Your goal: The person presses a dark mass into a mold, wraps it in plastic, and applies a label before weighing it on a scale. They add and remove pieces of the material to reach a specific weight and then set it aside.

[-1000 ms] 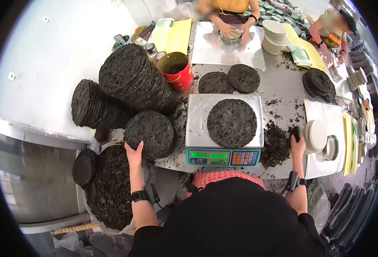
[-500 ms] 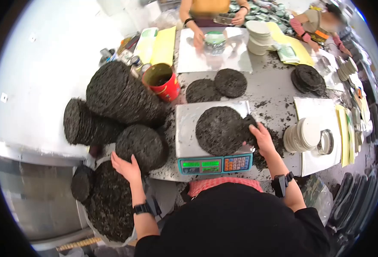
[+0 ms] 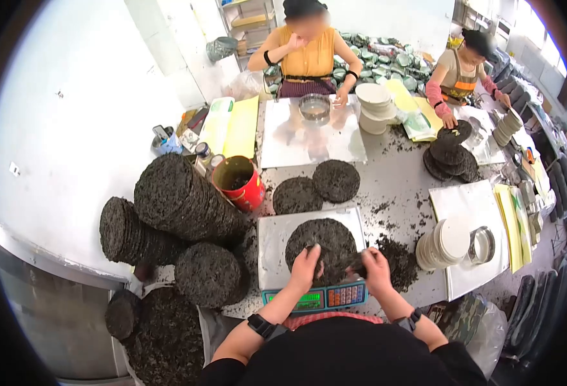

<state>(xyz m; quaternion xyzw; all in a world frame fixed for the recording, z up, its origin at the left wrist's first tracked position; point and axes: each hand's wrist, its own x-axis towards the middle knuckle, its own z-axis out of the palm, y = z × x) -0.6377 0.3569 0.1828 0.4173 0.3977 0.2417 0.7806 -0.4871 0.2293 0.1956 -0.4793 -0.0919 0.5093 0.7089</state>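
Note:
A dark, rough seaweed disc lies on the metal pan of a digital scale with a lit green display. My left hand is closed in a pinch at the disc's near edge, over the pan. Just right of it, my right hand grips a dark torn seaweed piece, blurred by motion, near the scale's right edge. Fingers hide part of both pieces. Beyond the scale, two more seaweed discs overlap slightly on the table.
Stacked seaweed discs and a red can stand at left, above a sack of loose seaweed. White round lids, a clear ring and crumbs are at right. Two co-workers work across the table.
My left hand has moved right from the stacked discs to the disc on the scale. The right hand has come nearer to me with its torn piece. The view has tilted up.

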